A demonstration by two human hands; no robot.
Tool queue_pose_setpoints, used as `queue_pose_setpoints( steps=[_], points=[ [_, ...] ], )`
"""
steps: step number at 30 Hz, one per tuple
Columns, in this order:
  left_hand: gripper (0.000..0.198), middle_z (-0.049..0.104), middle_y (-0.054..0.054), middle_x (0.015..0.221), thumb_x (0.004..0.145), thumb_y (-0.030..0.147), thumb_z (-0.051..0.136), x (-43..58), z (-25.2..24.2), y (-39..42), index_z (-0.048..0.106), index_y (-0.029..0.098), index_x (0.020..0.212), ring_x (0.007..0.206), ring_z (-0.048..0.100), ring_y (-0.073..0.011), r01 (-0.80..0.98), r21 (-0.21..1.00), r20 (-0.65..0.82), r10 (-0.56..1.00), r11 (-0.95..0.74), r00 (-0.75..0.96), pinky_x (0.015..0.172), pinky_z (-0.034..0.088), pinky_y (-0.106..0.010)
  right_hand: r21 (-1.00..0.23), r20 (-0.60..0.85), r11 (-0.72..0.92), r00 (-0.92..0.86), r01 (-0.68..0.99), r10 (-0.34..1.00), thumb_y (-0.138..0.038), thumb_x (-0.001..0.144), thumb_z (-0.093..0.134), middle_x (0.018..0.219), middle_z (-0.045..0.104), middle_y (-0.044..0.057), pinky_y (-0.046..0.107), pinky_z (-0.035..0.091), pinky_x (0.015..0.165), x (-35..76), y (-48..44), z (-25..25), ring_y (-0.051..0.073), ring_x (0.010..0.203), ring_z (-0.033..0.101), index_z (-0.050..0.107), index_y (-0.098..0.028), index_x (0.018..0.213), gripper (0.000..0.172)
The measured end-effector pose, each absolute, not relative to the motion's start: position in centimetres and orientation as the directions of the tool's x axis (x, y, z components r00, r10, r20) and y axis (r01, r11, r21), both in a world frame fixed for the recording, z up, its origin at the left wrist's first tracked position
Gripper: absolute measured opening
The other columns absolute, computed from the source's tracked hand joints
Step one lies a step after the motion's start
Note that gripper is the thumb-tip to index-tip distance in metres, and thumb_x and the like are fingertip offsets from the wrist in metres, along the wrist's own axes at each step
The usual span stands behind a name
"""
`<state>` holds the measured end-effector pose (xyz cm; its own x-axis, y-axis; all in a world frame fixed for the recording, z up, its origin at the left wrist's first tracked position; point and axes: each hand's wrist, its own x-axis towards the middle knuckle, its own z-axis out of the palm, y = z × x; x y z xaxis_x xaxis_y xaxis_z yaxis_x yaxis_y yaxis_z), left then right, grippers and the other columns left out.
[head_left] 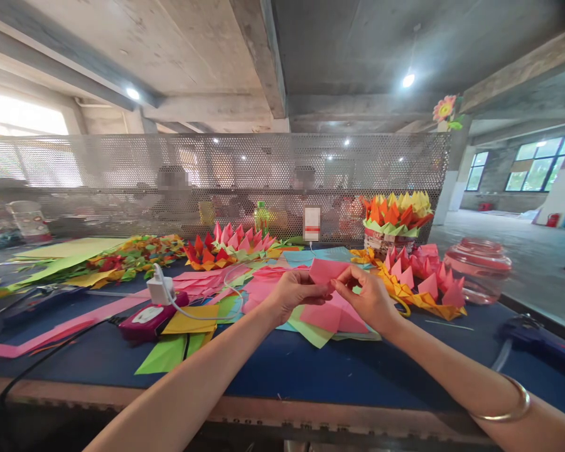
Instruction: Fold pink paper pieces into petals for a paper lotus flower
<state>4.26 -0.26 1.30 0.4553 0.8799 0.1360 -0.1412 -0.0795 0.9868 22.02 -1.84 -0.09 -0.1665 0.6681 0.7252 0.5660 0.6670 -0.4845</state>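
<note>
Two bare forearms come in from the bottom edge, the right one wearing one thin bangle (503,411) at the wrist.

**Grip.** The left hand (294,292) and the right hand (370,298) meet over the table (311,376). Each is closed in a fingertip pinch on the same pink sheet (327,270). The sheet is raised and partly folded, with its upper edge standing clear above the knuckles. Judged from the pinch points (one at each side of the fold), the two-handed hold steadies the paper and lifts it off the loose sheets beneath.

**Around the grip.**
- Directly under it lies a fanned pile of paper (332,317), pink on top with green and blue showing at the edges. It appears placed there for easy reach.
- To the left of the grip are one yellow sheet (191,320) and one green sheet (167,355). One white charger (160,290) sits on a magenta device (145,319), with its cord trailing towards the hands.
- Beyond the grip I count three folded flowers:
  - a pink and orange one (230,245);
  - a yellow and orange one (395,213) raised on a small basket;
  - a pink and yellow piece (424,282) just to the right.
- Further right stands one glass jar (478,270).
- A mesh screen (216,182) closes off the far side of the table, and blurred figures sit behind it.
</note>
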Motion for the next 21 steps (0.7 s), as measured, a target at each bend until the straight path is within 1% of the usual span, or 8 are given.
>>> queue_pose_setpoints(
  steps=[3, 7, 10, 16, 18, 20, 21],
  points=[
    [0.032, 0.067, -0.009, 0.067, 0.053, 0.034, 0.079, 4.26, 1.18, -0.21, 0.066, 0.008, 0.068, 0.067, 0.064, -0.0174, -0.142, 0.984, 0.163, 0.873, -0.109, 0.459, 0.067, 0.05, -0.029, -0.479, 0.724, 0.667, -0.171, 0.571, 0.668, -0.033, 0.083, 0.052, 0.066, 0.062, 0.0, 0.027, 0.046, 0.058, 22.01, -1.88, -0.1, 0.014, 0.058, 0.056, 0.055, -0.02, 0.073, 0.017],
    [0.033, 0.068, -0.009, 0.07, 0.055, 0.034, 0.078, 4.25, 1.02, -0.08, 0.068, 0.009, 0.075, 0.069, 0.064, -0.0171, -0.136, 0.983, 0.172, 0.861, -0.121, 0.478, 0.069, 0.05, -0.029, -0.462, 0.73, 0.669, -0.178, 0.582, 0.659, -0.03, 0.083, 0.053, 0.065, 0.061, -0.001, 0.027, 0.045, 0.058, 21.96, -1.95, -0.03, 0.013, 0.058, 0.055, 0.054, -0.02, 0.073, 0.014],
    [0.031, 0.069, -0.009, 0.071, 0.056, 0.03, 0.078, 4.33, 0.89, -0.02, 0.068, 0.008, 0.076, 0.067, 0.064, -0.0159, -0.136, 0.981, 0.185, 0.861, -0.136, 0.474, 0.068, 0.05, -0.028, -0.454, 0.733, 0.667, -0.178, 0.591, 0.656, -0.029, 0.083, 0.053, 0.065, 0.06, -0.001, 0.027, 0.044, 0.059, 21.89, -2.11, 0.08, 0.013, 0.059, 0.054, 0.054, -0.02, 0.072, 0.014],
    [0.026, 0.069, -0.008, 0.068, 0.056, 0.023, 0.077, 4.47, 0.77, 0.01, 0.069, 0.008, 0.075, 0.064, 0.063, -0.0148, -0.129, 0.981, 0.188, 0.869, -0.144, 0.458, 0.066, 0.05, -0.026, -0.449, 0.726, 0.665, -0.189, 0.597, 0.661, -0.032, 0.083, 0.053, 0.066, 0.061, 0.0, 0.027, 0.044, 0.059, 21.76, -2.18, 0.06, 0.013, 0.059, 0.054, 0.053, -0.021, 0.072, 0.017],
    [0.023, 0.068, -0.008, 0.067, 0.056, 0.022, 0.077, 4.5, 0.84, -0.05, 0.069, 0.008, 0.073, 0.063, 0.063, -0.0146, -0.118, 0.981, 0.188, 0.873, -0.151, 0.45, 0.065, 0.05, -0.026, -0.456, 0.723, 0.664, -0.188, 0.593, 0.665, -0.032, 0.083, 0.053, 0.067, 0.061, 0.0, 0.027, 0.044, 0.059, 21.73, -2.17, 0.04, 0.013, 0.06, 0.054, 0.052, -0.021, 0.074, 0.014],
    [0.022, 0.068, -0.008, 0.066, 0.057, 0.021, 0.076, 4.53, 0.96, -0.13, 0.068, 0.008, 0.072, 0.062, 0.062, -0.0144, -0.12, 0.98, 0.198, 0.874, -0.161, 0.444, 0.064, 0.05, -0.026, -0.475, 0.724, 0.662, -0.169, 0.581, 0.668, -0.031, 0.081, 0.056, 0.07, 0.061, 0.0, 0.026, 0.044, 0.058, 21.67, -2.22, 0.08, 0.013, 0.061, 0.055, 0.051, -0.021, 0.081, 0.011],
    [0.021, 0.068, -0.007, 0.066, 0.057, 0.021, 0.076, 4.54, 1.02, -0.18, 0.068, 0.008, 0.072, 0.062, 0.062, -0.0141, -0.124, 0.978, 0.204, 0.875, -0.166, 0.439, 0.065, 0.05, -0.026, -0.491, 0.721, 0.661, -0.16, 0.568, 0.674, -0.031, 0.079, 0.058, 0.072, 0.061, 0.0, 0.026, 0.044, 0.057, 21.63, -2.27, 0.12, 0.013, 0.06, 0.055, 0.05, -0.021, 0.086, 0.014]
  ],
)
